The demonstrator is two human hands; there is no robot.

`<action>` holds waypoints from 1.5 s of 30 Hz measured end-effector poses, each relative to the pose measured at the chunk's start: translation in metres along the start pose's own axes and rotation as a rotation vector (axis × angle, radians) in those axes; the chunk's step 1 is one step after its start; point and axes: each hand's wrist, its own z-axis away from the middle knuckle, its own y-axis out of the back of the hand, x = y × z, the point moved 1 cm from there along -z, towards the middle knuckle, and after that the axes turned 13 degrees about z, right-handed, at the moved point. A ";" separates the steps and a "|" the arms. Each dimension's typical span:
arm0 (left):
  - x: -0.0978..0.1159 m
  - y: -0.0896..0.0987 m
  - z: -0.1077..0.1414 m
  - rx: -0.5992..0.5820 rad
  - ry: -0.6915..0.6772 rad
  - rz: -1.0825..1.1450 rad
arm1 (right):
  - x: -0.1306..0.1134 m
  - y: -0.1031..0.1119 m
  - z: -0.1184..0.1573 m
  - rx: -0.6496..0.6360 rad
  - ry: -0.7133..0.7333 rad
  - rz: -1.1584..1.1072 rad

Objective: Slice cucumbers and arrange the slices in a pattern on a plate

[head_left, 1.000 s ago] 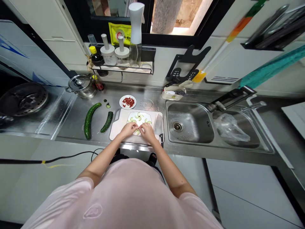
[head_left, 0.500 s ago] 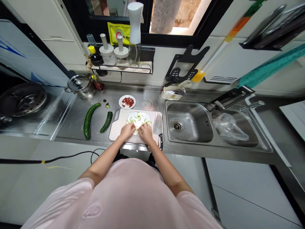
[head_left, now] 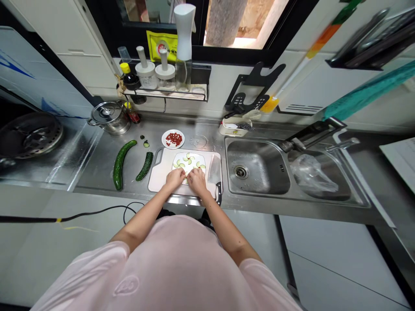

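Observation:
My left hand (head_left: 176,177) and my right hand (head_left: 196,179) meet over the front edge of a white plate (head_left: 196,157), fingertips pinched and almost touching. Whatever they hold is too small to make out. Thin cucumber slices (head_left: 188,159) lie on the plate in pinwheel clusters, some with a small red bit at the centre. My fingers cover the plate's front part. Beneath the plate is a pale cutting board (head_left: 158,176). A kitchen knife (head_left: 214,169) rests on the board's right side, its black handle toward me.
Left of the board lie a long cucumber (head_left: 120,165), a shorter cut cucumber (head_left: 144,166) and small cucumber ends (head_left: 146,144). Behind the board stands a small plate (head_left: 163,140) of chopped red pieces. A sink (head_left: 259,172) is to the right, a steel pot (head_left: 112,121) at back left.
My left hand has shifted slightly to the right, and my right hand slightly to the left, so the fingertips are closer together. The plate and knife have not moved.

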 end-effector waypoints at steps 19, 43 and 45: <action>0.003 -0.003 -0.001 -0.019 0.004 -0.025 | 0.000 0.006 -0.003 -0.031 -0.035 0.015; 0.005 -0.002 0.000 -0.009 0.026 -0.023 | 0.000 0.004 -0.005 -0.024 -0.056 0.047; 0.005 -0.001 0.000 -0.007 0.032 -0.023 | 0.000 0.004 -0.005 -0.009 -0.061 0.041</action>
